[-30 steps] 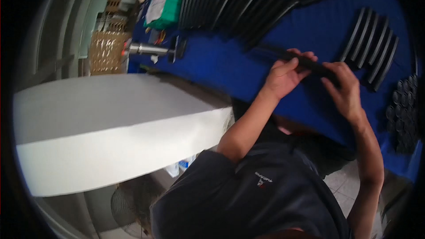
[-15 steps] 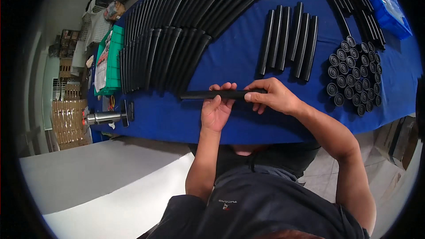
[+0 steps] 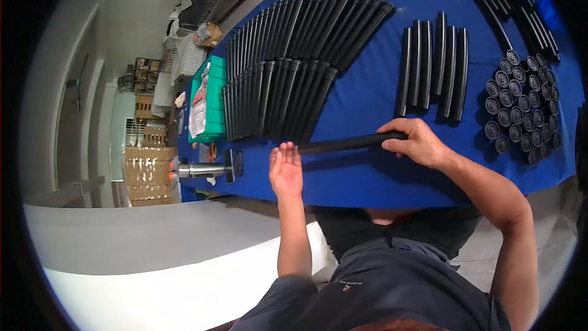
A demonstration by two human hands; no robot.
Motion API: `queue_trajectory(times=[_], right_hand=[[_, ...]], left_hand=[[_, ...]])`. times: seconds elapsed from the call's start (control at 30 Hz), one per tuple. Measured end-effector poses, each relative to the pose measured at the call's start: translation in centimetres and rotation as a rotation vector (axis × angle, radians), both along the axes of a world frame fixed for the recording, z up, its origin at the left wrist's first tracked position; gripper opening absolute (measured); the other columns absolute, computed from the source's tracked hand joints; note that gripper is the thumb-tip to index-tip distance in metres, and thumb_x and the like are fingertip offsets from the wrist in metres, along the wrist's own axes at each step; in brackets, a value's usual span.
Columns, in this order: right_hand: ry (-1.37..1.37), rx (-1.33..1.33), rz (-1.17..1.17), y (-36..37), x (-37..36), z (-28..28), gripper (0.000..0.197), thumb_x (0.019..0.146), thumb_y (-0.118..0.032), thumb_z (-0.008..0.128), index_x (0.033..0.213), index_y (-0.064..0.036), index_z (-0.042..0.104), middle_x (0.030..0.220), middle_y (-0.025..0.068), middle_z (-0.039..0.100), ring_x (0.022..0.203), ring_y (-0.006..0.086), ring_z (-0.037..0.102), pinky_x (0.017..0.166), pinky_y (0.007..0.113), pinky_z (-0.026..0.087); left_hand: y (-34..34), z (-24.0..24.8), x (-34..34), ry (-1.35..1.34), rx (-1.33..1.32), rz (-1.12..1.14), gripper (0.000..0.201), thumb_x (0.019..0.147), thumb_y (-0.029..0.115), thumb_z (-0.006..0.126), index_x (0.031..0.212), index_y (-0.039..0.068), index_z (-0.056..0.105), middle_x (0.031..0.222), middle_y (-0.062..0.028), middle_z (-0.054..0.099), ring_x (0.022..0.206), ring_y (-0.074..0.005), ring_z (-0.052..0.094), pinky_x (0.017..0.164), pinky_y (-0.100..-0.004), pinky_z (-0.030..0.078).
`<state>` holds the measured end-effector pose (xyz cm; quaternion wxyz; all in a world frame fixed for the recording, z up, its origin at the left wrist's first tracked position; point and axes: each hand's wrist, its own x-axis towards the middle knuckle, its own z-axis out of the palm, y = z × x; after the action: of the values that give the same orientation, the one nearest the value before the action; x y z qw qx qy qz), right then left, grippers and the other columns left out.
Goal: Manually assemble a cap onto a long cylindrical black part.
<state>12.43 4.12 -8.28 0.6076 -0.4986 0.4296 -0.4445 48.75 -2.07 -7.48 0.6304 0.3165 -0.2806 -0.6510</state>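
A black tube (image 3: 343, 144) lies nearly level in front of me, above the blue cloth. My right hand (image 3: 419, 143) is wrapped round its right end, thumb on the near side, and hides that end. At the other end, my left hand (image 3: 286, 175) is open, palm up, with its fingers stretched out. Its fingertips are beside the tube's left tip; whether they touch it I cannot tell. Beyond the tube, two rows of black tubes with collared ends (image 3: 275, 95) fan out at the left. Several plain black tubes (image 3: 424, 64) lie farther right.
Round black ringed caps (image 3: 517, 107) stand clustered at the right, with more thin tubes (image 3: 539, 34) behind them. At the left are a green crate (image 3: 215, 101) and a silver cylindrical tool (image 3: 202, 170). The blue-covered table (image 3: 367, 184) has its near edge at my waist.
My left hand has gone from gripping the tube's middle to its left tip, its fingers now straightened. The right hand keeps its hold. The view has swung left, shifting the scene rightward.
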Motion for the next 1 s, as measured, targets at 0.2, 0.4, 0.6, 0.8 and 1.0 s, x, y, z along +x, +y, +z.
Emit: queue_trajectory(times=[0.2,0.4,0.6,0.8,1.0], right_hand=[[0.001,0.018,0.054,-0.5,-0.3,0.2,0.029,0.089,-0.011,0.070,0.113,0.0036,0.067,0.079,0.0047,0.064,0.066,0.0100,0.059,0.060,0.026,0.049],[-0.067,-0.010,0.126,-0.3,0.2,-0.7,0.028,0.089,-0.011,0.070,0.114,0.0031,0.067,0.080,0.0046,0.064,0.067,0.0097,0.058,0.061,0.025,0.049],[-0.093,0.023,0.159,-0.1,0.4,-0.3,0.027,0.090,-0.010,0.070,0.114,0.0032,0.068,0.083,0.0053,0.065,0.069,0.0089,0.059,0.062,0.025,0.050],[-0.132,-0.036,0.157,0.4,0.6,0.4,0.058,0.090,-0.019,0.074,0.138,0.0018,0.049,0.112,0.0141,0.063,0.078,0.0145,0.063,0.066,0.029,0.056],[-0.013,0.056,0.182,0.0,0.4,0.2,0.082,0.086,-0.027,0.078,0.149,-0.0012,0.032,0.116,0.0208,0.059,0.080,0.0191,0.066,0.068,0.030,0.058]], left_hand=[[2.5,6.3,-5.6,-1.762,-0.803,0.013,0.036,0.081,0.005,0.075,0.116,0.003,0.067,0.123,-0.0130,0.066,0.118,-0.0311,0.059,0.103,-0.0402,0.046],[3.3,5.2,-10.7,-1.732,-1.075,-0.397,0.043,0.075,0.011,0.080,0.115,0.003,0.068,0.117,-0.0120,0.066,0.106,-0.0317,0.062,0.091,-0.0410,0.051],[3.8,5.1,-10.9,-1.717,-1.025,-0.400,0.037,0.075,0.009,0.079,0.110,0.002,0.067,0.108,-0.0112,0.065,0.095,-0.0296,0.064,0.080,-0.0383,0.054],[3.6,5.2,-10.0,-1.730,-1.033,-0.322,0.033,0.075,0.008,0.080,0.105,0.003,0.067,0.105,-0.0121,0.065,0.092,-0.0307,0.066,0.079,-0.0385,0.054],[-4.3,6.7,-5.2,-1.884,-0.835,0.099,0.027,0.084,0.010,0.072,0.108,-0.002,0.066,0.102,-0.0179,0.066,0.094,-0.0356,0.066,0.083,-0.0409,0.053]])
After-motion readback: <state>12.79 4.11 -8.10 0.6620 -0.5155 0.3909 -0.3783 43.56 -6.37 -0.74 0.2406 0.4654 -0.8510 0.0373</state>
